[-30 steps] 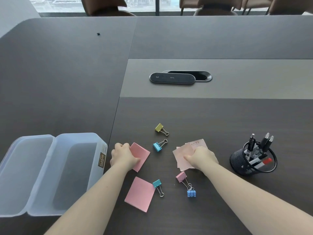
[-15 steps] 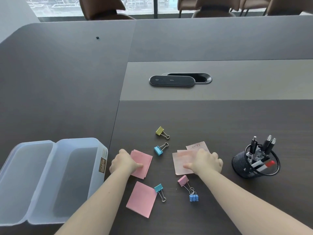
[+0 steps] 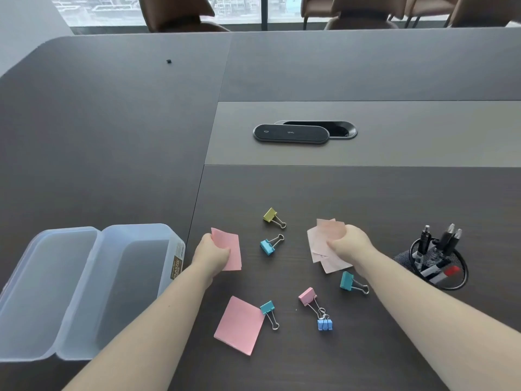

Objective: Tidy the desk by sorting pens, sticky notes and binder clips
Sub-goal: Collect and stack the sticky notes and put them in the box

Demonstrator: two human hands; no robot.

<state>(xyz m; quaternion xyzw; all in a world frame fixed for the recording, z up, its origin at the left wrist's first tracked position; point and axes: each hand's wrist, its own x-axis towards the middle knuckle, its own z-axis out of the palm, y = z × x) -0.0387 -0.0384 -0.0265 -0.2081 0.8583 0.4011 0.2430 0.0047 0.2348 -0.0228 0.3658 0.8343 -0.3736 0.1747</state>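
Observation:
My left hand (image 3: 211, 256) grips a pink sticky-note pad (image 3: 229, 251), lifted off the desk. My right hand (image 3: 348, 245) holds a bunch of pale pink loose sticky notes (image 3: 321, 244), also raised. Another pink pad (image 3: 239, 325) lies flat near the front. Several binder clips lie scattered between my arms: an olive one (image 3: 270, 215), a blue one (image 3: 267, 246), a teal one (image 3: 346, 280), a teal one (image 3: 267, 307), a pink one (image 3: 307, 296) and a light-blue one (image 3: 324, 324). A black mesh cup (image 3: 406, 259) at the right holds pens and markers (image 3: 439, 249).
An open translucent plastic box (image 3: 135, 292) with its lid (image 3: 42, 292) folded out sits at the left front. A black oval cable hatch cover (image 3: 290, 133) lies in the desk's grey middle strip. Brown chairs stand beyond the far edge.
Both hands have lifted their sticky notes off the desk. The right hand's raising of the loose notes uncovered a teal binder clip beneath them.

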